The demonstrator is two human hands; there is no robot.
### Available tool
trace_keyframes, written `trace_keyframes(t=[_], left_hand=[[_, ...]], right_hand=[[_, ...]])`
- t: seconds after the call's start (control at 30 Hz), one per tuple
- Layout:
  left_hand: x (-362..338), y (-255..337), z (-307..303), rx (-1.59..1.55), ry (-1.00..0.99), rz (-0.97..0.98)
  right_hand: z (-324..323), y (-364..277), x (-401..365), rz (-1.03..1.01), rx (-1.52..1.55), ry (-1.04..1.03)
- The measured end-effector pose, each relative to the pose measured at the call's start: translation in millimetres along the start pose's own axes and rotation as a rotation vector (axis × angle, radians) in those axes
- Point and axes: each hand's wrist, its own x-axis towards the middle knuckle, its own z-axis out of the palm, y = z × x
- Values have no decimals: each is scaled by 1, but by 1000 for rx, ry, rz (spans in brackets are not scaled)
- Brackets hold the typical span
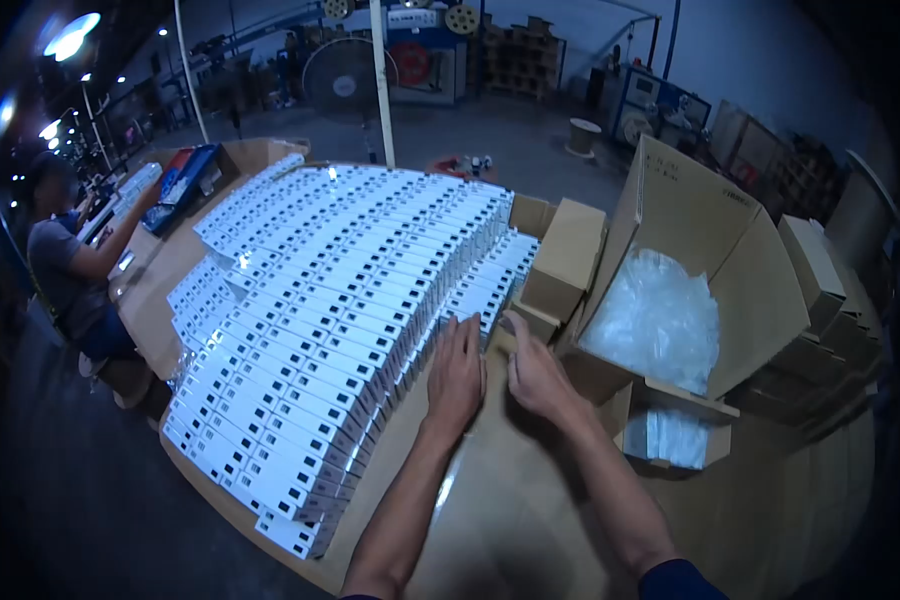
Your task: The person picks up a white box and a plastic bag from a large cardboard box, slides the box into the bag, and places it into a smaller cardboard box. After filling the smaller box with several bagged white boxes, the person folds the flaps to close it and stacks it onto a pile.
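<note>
Rows of small white boxes point(310, 290) with dark square marks cover much of the table, stacked in layers. At the near end of a lower row of white boxes point(490, 277), my left hand point(457, 375) rests with its fingers stretched forward, touching the boxes. My right hand point(537, 372) is just to the right, apart from the left one, thumb and fingers partly spread, with nothing seen between them. Beyond the right hand stands a closed brown carton point(565, 257).
A large open carton point(770, 290) at the right holds clear plastic bags point(655, 315). A smaller open box point(718, 447) sits before it. Flat cartons are stacked far right. A person point(65, 255) sits at the table's left, near a blue tray point(182, 190). A pole point(381, 90) rises behind the table.
</note>
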Motion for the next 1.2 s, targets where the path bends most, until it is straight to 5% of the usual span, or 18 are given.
trace_keyframes(t=[0.07,0.1,0.2,0.43,0.57,0.7,0.77,0.83,0.93,0.97,1.1,1.2], left_hand=[[-5,10,18,-11,35,-5],[-16,-21,-39,100,-39,23],[-8,-6,-14,46,40,-19],[-5,-15,-20,122,97,-6],[-22,7,-42,57,155,16],[-41,58,-73,-145,187,24],[-53,89,-90,-209,216,92],[-60,121,-100,-232,240,216],[-46,167,-122,-429,54,250],[-37,176,-122,-467,37,262],[30,202,-99,-498,-13,387],[89,206,-53,-363,-241,394]], right_hand=[[-4,18,13,28,-100,-67],[34,-21,21,72,-3,-64],[18,0,29,30,-176,-72],[2,-18,36,159,-24,-238],[-6,-23,5,-44,95,102],[-62,-75,-49,474,344,-157],[-79,-81,-77,558,722,-218],[-85,-71,-101,454,974,-83],[-109,-64,-121,182,829,185],[-134,-69,-129,401,1088,130],[-206,-45,-146,287,695,403],[-243,-20,-142,224,357,609]])
